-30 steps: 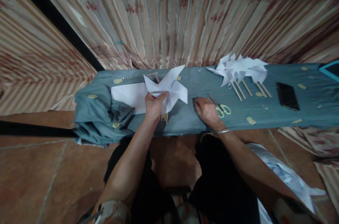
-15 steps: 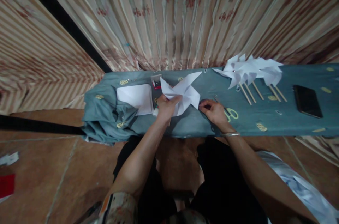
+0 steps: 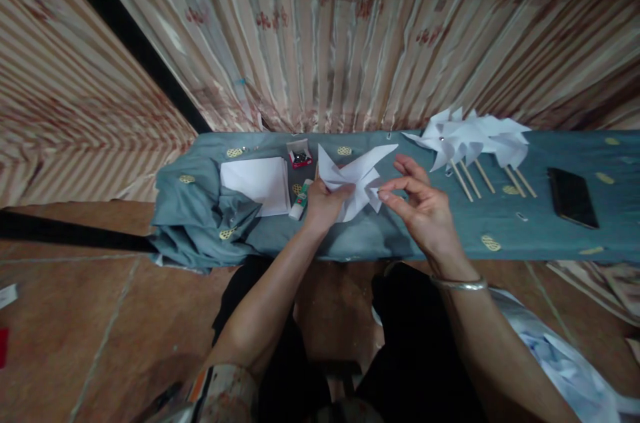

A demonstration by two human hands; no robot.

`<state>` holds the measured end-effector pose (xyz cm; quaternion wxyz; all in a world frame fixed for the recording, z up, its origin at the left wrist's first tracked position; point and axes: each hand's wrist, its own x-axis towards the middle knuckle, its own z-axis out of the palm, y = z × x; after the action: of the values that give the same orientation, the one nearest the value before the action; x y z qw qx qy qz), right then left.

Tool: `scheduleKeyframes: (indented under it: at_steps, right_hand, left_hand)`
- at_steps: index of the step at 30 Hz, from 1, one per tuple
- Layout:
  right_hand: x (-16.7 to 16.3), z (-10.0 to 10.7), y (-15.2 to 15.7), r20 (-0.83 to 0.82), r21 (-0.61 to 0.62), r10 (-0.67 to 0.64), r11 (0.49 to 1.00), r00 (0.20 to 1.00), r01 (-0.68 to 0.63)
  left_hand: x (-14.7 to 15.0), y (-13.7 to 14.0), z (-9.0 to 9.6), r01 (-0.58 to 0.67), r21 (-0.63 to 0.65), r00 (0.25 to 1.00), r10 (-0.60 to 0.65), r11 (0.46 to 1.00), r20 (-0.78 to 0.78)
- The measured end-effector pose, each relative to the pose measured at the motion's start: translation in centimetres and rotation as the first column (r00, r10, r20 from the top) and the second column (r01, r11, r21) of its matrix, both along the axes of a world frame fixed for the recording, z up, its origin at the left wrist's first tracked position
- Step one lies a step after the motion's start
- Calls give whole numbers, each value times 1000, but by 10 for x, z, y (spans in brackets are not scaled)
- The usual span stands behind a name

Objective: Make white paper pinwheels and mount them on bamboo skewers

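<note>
A white paper pinwheel (image 3: 353, 173) is in my left hand (image 3: 324, 203), whose thumb lies across its front near the middle. The folded blades spread up and to the right. At the pinwheel's right edge, thumb and index finger of my right hand (image 3: 420, 206) are pinched together. Whatever is between those fingertips is too small to make out; the other fingers are raised. Left of the pinwheel lie a green-and-white glue stick (image 3: 300, 200) and an open small box (image 3: 300, 155) with dark shiny pieces in it.
A stack of white paper (image 3: 255, 186) lies at the left on the green cloth (image 3: 320, 246). Several pinwheels on wooden sticks (image 3: 473, 136) rest at the back right, and a black phone (image 3: 573, 196) is farther right. A striped curtain (image 3: 320, 43) hangs behind.
My right hand has lifted from the cloth and come to the pinwheel's right edge. The pinwheel has shifted right and tilted in my left hand, uncovering the small box and glue stick.
</note>
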<state>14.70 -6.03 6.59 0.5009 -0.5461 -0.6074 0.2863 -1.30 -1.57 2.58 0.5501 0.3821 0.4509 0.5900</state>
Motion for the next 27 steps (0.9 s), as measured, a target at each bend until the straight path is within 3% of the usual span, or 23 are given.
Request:
scheduleKeyframes:
  at_steps: [4,9,17,27]
  right_hand:
    - [-15,-8,3,85,-8,22,1000,996,-21]
    - [-9,-28,3,-36,-60,0,998,999,-2]
    - [-9,-35,9,-253,-129,-16,991,967,-18]
    - [-7,-39,9,-309,-161,-28,987,951,-23]
  left_hand:
    - [1,-4,1,57,-5,998,-57,998,-37]
    - [3,-6,-5,152,-15,985,-152,988,-79]
    - [7,-6,-12,159,41,983,-155,986,-95]
    - [9,-6,-12,150,30,986,-147,988,-83]
